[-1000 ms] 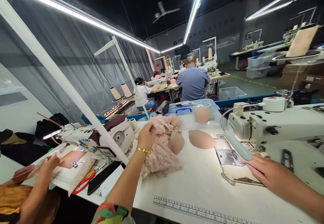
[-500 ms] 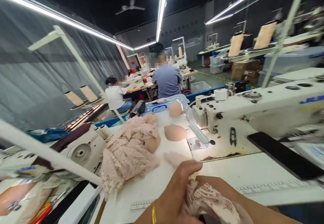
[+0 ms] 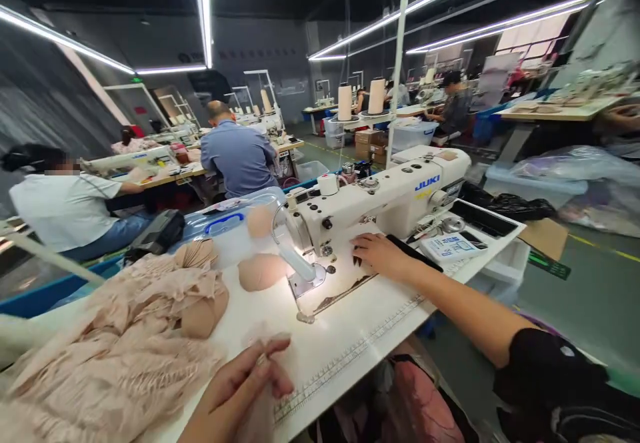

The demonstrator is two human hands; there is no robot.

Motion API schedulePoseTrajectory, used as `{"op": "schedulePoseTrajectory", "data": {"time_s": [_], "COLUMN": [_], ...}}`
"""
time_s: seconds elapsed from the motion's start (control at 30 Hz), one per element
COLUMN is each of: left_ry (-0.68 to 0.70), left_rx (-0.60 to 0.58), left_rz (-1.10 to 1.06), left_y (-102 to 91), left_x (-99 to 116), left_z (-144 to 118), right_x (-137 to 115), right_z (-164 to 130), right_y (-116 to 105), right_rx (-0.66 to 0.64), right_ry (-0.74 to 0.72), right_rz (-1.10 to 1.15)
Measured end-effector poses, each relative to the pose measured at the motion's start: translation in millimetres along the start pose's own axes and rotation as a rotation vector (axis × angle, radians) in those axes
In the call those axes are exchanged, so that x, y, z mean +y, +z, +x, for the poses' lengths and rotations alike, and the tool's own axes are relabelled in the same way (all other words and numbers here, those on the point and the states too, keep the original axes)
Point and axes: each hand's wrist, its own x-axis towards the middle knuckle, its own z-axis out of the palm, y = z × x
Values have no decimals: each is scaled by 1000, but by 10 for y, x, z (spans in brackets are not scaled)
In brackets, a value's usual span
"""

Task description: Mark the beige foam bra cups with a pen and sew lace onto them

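Pinched between the fingers of my left hand (image 3: 250, 379) is a piece of sheer pale fabric (image 3: 255, 423), above the table's front edge. My right hand (image 3: 383, 255) reaches onto the sewing machine bed, its fingers closed over small black thread snips (image 3: 357, 261) that are mostly covered. The sewing machine (image 3: 370, 196) stands with its light on the needle plate (image 3: 307, 281). Left of that plate lies a beige moulded cup (image 3: 263, 271), with another cup (image 3: 260, 221) behind it. A heap of beige lace garments (image 3: 150, 323) covers the table's left part.
Behind the table is a clear plastic bin (image 3: 235, 206) with a blue handle. A dark phone (image 3: 413, 253) and a white-and-blue box (image 3: 453, 246) lie right of my right hand. A ruler strip (image 3: 360, 339) runs along the front edge. Co-workers (image 3: 237, 153) sit further off.
The view has swung right. My hands, together on the lace fabric before, are now apart: the right has let go and moved onto the thread snips, while the left keeps sheer fabric.
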Motion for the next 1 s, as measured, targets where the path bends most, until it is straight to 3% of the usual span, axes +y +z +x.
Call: {"op": "schedulePoseTrajectory", "data": {"time_s": [0.13, 0.27, 0.33, 0.47, 0.6, 0.7, 0.77, 0.8, 0.83, 0.9, 0.93, 0.97, 1.0], "left_ry": [51, 29, 16, 2, -9, -8, -24, -33, 9, 259, 370, 479, 565], "left_rx": [-142, -186, -196, -197, -227, -354, -390, -324, -143, 485, 714, 854, 877], "left_rz": [-93, -247, -276, -305, -310, -191, 37, 198, 374, 735, 871, 964, 1015], "left_y": [259, 371, 385, 424, 505, 364, 81, -101, -288, -593, -671, -682, -624], "left_x": [84, 74, 77, 84, 78, 127, 194, 229, 259, 276, 255, 213, 153], "left_z": [214, 362, 389, 436, 474, 400, 277, 203, 129, 13, -16, -21, -1], "right_x": [-168, -695, -963, -1292, -1442, -1455, -1333, -1223, -1086, -773, -624, -498, -405], "right_z": [38, -170, -268, -267, -151, -162, -231, -277, -326, -419, -456, -482, -497], "right_y": [173, 211, 181, 178, 266, 281, 256, 239, 223, 205, 204, 208, 216], "right_rx": [-2, 2, 31, 265, 413, 417, 374, 346, 313, 245, 211, 190, 178], "right_ry": [-54, -48, -134, -384, -458, -490, -454, -412, -356, -222, -159, -113, -80], "right_rz": [44, 176, 289, 66, -78, -49, -40, -52, -79, -163, -208, -249, -274]}}
